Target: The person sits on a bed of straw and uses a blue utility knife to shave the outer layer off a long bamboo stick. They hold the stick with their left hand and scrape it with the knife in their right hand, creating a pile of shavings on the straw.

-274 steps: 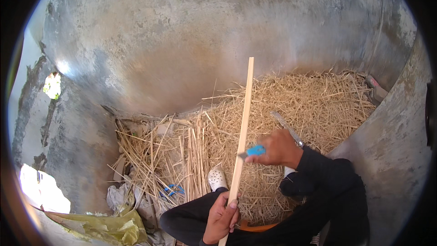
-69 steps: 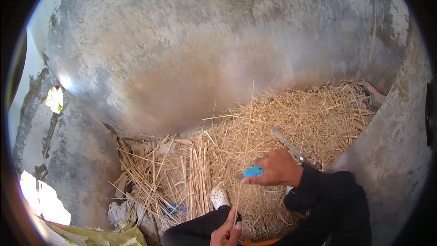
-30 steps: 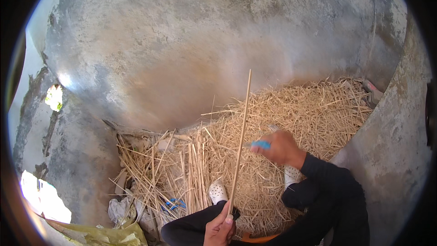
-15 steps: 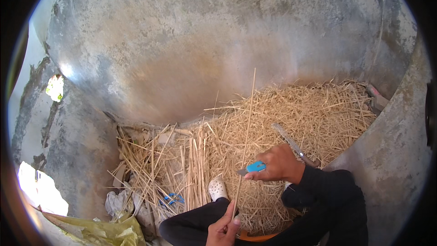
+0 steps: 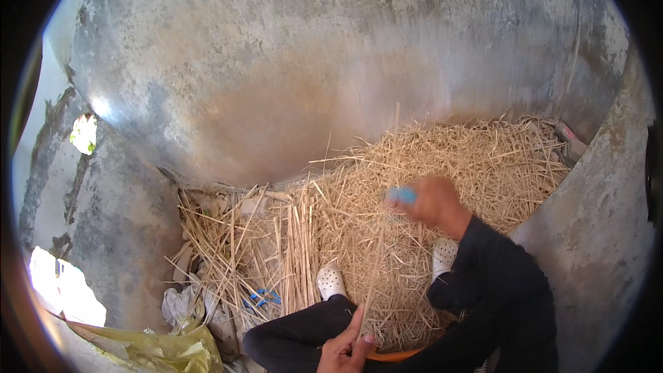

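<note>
At the bottom centre my left hand (image 5: 343,352) pinches the lower end of a long, thin pale stick (image 5: 373,287) between thumb and fingers. The stick slants up and away from me, smeared by motion. Farther up, my right hand (image 5: 436,202) is closed round a blue-handled utility knife (image 5: 401,195), held at the stick's upper part. Motion blurs this hand and the knife, so I cannot tell whether the blade touches the stick. Beneath both hands lies a thick heap of straw-coloured shavings (image 5: 483,159).
Left of the heap lie loose sticks (image 5: 228,255) and a bundle of straight strips (image 5: 299,255). Blue scissor-like handles (image 5: 262,298) show among them. My white clogs (image 5: 330,283) stand on the shavings. A yellowish sheet (image 5: 159,349) lies lower left. A concrete wall (image 5: 331,62) rises behind.
My right hand and the knife have moved up and away along the stick. A long-bladed tool seen on the shavings earlier is now hidden behind my right arm. My left hand has barely shifted.
</note>
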Tool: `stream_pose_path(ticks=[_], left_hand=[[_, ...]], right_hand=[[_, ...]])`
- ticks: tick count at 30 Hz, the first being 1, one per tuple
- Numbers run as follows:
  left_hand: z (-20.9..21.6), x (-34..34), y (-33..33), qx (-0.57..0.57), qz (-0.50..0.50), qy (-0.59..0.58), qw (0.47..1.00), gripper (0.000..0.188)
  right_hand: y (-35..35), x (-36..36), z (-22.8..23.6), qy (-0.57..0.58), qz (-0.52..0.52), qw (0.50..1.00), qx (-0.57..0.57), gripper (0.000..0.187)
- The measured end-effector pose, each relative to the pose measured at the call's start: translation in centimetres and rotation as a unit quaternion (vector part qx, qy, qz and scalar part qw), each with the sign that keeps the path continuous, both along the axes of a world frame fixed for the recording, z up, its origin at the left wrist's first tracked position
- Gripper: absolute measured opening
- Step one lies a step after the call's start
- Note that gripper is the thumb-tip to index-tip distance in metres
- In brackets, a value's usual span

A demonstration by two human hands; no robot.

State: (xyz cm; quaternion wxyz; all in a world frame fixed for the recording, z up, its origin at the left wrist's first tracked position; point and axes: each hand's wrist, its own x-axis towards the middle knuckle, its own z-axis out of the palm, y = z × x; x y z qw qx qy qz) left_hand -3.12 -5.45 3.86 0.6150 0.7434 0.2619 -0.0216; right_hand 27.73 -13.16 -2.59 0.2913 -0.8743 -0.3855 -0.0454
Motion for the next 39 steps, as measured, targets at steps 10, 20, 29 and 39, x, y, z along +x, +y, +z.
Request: stream_pose_path(ticks=[10,20,29,39], left_hand=[[0.0,-0.5,0.6,-0.003,0.036,-0.037,0.999,0.044],[-0.4,-1.5,0.8,0.038,0.008,-0.063,0.997,0.043],[-3.3,-3.1,2.1,-0.041,0.011,-0.125,0.991,0.041],[-3.0,0.9,3.1,-0.337,0.08,-0.059,0.936,0.056]], right_hand=[[-0.5,-6.2,1.8,-0.024,0.176,0.984,0.001,0.07],[2.6,0.5,1.3,-0.121,0.003,0.992,0.034,0.083],[0.2,15.3,2.7,-0.038,-0.291,0.953,0.076,0.086],[0.0,-6.4,-0.4,-0.044,0.149,0.988,0.024,0.072]])
